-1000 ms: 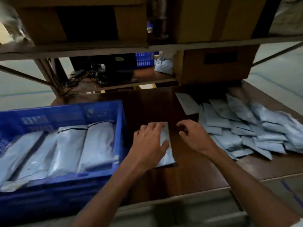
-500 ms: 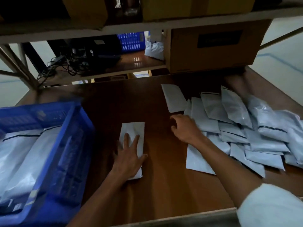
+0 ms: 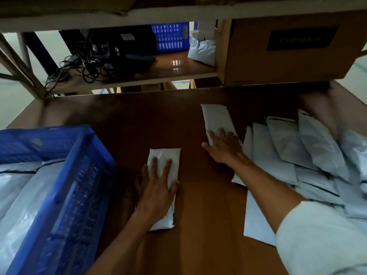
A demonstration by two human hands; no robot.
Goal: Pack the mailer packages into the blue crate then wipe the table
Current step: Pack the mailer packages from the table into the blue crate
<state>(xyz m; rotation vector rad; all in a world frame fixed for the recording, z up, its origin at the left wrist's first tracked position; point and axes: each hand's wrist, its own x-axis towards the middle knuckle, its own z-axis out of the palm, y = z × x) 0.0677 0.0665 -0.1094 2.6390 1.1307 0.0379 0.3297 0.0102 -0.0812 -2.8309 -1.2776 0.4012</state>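
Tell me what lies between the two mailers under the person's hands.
Only bare wooden table separates the left-hand mailer and right-hand mailer, per the head view.

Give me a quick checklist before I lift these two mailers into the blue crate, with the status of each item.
1. Left hand flat on the near mailer: ok.
2. Right hand on the far mailer: ok, fingers rest on its near end only.
3. Mailers actually gripped: not ok, both hands lie open on top.
4. Room in the crate: cannot tell, it already holds mailers and is partly out of view.
5. Table bare between near mailer and crate: ok.
6. Pile packed: not ok, many mailers remain at the right.
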